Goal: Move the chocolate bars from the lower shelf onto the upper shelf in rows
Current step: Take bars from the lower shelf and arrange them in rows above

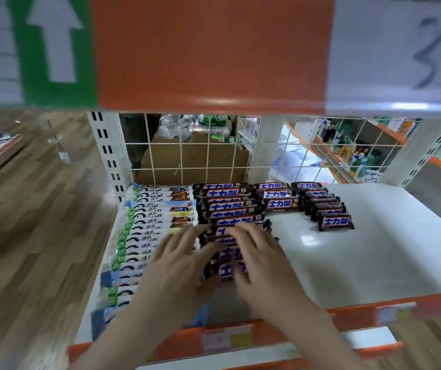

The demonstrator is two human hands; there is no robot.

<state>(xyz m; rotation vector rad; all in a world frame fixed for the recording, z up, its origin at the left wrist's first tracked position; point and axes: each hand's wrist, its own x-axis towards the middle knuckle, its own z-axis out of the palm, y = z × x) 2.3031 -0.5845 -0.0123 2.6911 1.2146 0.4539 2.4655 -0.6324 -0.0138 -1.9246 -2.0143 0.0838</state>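
Observation:
Dark brown chocolate bars with blue and white lettering lie in rows on a white shelf (347,257). The long row (227,206) runs from the back wire grid toward me. A short row (278,202) of three sits at the back, and another row (326,212) lies to its right. My left hand (179,268) and my right hand (262,260) rest on the near end of the long row, fingers spread over the front bars (227,271). The image is blurred there, so a grip is unclear.
A row of white and green wrapped bars (147,236) fills the shelf's left side. An orange shelf front (208,54) hangs overhead. A wire grid (214,150) backs the shelf, with a cardboard box (195,161) behind it. Wooden floor (40,209) lies left.

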